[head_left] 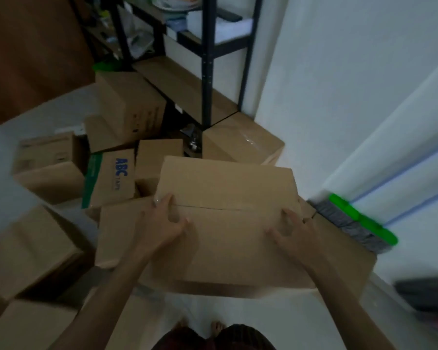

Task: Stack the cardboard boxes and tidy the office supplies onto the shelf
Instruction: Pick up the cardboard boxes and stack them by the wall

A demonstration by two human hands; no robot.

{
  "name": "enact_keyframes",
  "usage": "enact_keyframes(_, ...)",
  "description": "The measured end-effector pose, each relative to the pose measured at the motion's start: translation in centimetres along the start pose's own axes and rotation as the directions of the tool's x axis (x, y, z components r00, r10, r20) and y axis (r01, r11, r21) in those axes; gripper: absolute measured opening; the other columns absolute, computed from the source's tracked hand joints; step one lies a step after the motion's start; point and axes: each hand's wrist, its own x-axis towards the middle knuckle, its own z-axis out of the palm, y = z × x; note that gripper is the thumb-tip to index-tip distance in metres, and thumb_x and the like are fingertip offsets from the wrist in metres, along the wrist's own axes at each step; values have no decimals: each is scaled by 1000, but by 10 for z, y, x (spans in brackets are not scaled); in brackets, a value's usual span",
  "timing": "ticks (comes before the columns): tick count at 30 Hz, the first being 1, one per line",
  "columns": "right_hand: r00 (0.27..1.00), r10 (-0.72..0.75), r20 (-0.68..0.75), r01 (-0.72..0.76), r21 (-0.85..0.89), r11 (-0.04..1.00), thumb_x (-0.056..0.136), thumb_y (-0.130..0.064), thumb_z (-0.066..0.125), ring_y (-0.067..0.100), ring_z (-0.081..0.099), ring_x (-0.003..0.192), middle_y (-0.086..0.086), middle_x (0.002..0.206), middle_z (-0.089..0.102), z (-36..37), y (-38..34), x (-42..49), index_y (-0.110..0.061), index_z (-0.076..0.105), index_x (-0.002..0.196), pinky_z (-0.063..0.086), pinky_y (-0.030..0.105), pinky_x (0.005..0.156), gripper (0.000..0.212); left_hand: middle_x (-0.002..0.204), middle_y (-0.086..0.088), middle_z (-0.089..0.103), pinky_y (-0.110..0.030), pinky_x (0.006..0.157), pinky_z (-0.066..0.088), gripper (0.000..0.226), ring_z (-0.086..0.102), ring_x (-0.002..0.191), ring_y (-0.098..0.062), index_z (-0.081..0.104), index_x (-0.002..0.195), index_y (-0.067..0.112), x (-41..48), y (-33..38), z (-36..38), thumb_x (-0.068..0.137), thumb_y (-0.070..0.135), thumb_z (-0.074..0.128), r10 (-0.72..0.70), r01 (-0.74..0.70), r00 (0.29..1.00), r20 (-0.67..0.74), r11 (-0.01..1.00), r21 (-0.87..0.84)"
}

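A large plain cardboard box [225,195] with a closed top seam sits in front of me, on top of other cardboard [116,231]. My left hand [166,218] rests on the box's left top edge, fingers spread and slightly bent over the corner. My right hand [292,231] lies on its right top side, fingers spread. Both arms reach forward from the bottom of the view. A black metal shelf [208,72] stands behind, holding assorted supplies on its upper levels.
Several cardboard boxes crowd the floor to the left, one printed "ABC" [111,178]. Another taped box [240,145] stands by the shelf's foot. A white wall [339,84] is to the right, with a green and grey broom head [354,223] against it. My feet show on the white floor [213,311].
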Motion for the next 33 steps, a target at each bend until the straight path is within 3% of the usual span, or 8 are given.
enact_keyframes(7,973,193,-128,-182,92,979,79,-54,64,31,38,123,14,135,42,-15,42,-2,-32,35,139,36,36,96,70,149,-7,25,-44,104,35,76,34,130,-36,21,144,37,44,62,27,81,59,58,188,-202,972,140,975,92)
enact_keyframes(12,934,311,-176,-284,160,945,77,-54,66,32,38,126,15,134,45,-24,84,8,-33,37,138,38,39,98,71,152,-5,23,-43,107,34,80,31,134,-35,20,146,36,73,105,64,79,60,59,248,-279,939,239,954,108)
enact_keyframes(22,872,467,-147,-418,275,866,78,-48,68,34,45,121,16,134,37,-58,164,93,-31,39,139,40,39,97,69,149,0,34,-40,108,35,84,36,133,-27,23,146,36,156,200,162,76,51,67,205,-260,899,387,961,94)
enact_keyframes(33,813,569,-126,-468,443,765,76,-39,72,34,47,116,15,124,42,-49,230,200,-30,46,132,41,39,97,62,143,-6,35,-42,106,37,83,42,128,-27,30,143,35,259,268,264,70,49,66,173,-229,888,425,970,83)
